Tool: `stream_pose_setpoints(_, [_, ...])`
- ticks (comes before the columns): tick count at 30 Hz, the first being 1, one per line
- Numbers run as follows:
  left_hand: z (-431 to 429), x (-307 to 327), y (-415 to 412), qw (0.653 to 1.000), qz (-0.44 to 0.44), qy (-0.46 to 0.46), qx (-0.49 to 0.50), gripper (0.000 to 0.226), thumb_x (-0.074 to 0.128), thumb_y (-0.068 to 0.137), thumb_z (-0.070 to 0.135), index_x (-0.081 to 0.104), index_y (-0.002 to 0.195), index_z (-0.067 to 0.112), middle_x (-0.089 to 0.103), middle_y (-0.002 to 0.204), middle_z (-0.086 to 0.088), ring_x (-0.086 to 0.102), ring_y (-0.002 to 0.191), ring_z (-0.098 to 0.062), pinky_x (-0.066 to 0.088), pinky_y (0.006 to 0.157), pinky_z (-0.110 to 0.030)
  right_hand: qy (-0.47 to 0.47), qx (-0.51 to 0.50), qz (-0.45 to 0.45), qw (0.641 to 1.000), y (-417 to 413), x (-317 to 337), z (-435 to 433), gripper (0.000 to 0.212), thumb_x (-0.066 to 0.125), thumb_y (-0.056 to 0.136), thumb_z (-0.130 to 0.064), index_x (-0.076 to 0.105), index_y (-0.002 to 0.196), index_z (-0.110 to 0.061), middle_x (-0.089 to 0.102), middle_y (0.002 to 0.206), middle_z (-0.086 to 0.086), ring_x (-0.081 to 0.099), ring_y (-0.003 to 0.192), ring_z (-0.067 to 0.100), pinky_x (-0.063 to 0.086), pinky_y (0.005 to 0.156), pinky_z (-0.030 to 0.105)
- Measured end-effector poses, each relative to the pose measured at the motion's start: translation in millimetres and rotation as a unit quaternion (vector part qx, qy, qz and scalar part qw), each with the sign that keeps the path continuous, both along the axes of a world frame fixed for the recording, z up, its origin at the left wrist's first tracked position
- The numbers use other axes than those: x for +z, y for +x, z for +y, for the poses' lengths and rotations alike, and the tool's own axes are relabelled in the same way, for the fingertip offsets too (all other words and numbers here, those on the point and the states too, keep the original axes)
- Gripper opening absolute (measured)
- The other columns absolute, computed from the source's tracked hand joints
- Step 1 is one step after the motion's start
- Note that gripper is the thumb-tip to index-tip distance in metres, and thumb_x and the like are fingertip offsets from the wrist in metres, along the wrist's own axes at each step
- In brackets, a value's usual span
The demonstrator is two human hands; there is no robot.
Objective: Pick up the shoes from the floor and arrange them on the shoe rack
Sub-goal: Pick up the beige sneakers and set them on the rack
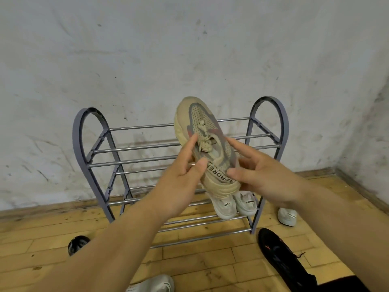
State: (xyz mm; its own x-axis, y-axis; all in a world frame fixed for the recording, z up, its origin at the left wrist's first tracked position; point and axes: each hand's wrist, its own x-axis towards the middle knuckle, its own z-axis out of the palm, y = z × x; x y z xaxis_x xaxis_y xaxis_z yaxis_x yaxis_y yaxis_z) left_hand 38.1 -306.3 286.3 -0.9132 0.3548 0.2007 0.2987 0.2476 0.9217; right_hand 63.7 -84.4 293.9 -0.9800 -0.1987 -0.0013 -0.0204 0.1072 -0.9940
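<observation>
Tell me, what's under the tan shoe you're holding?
Two white sneakers sit on the rack's lower shelf, below the tan shoe. Their toes are hidden behind it and the hands.

Both hands hold a beige sneaker [205, 142] above the shoe rack [130, 163], toe pointing away toward the wall. The left hand [179, 182] pinches its near side, the right hand [263, 175] cups the heel side. Just below the grip, two white sneakers [233, 204] sit on a lower shelf. A black shoe [277, 256] lies on the floor, below and right of the grip.
</observation>
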Motion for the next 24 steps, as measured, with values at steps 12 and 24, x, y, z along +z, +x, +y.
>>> stream_pose_setpoints(12, [-60.0,-46.4,-73.4,0.861,0.163,-0.467,0.122,0.083,0.013,0.087,0.079,0.013,0.161,0.043,0.023,0.168,-0.006,0.016,0.154,-0.033,0.013,0.124,-0.057,0.059,0.118,-0.272,0.953,-32.2,-59.0,64.3,0.068,0.091,0.074,-0.025,0.065,0.136,-0.031,0.067,0.136,0.015,0.06,0.127,0.034,0.048,0.11,0.048])
stream_pose_setpoints(24, [-52.0,-61.2,-81.2,0.825,0.178,-0.525,0.109,0.079,0.023,0.094,0.079,-0.006,0.16,0.047,0.007,0.172,0.001,-0.003,0.157,-0.034,-0.007,0.122,-0.061,0.378,-0.12,-0.027,0.918,-94.2,-131.1,2.7,0.063,0.047,0.103,-0.051,0.028,0.16,-0.034,0.056,0.146,0.004,0.06,0.119,0.023,0.047,0.09,0.03])
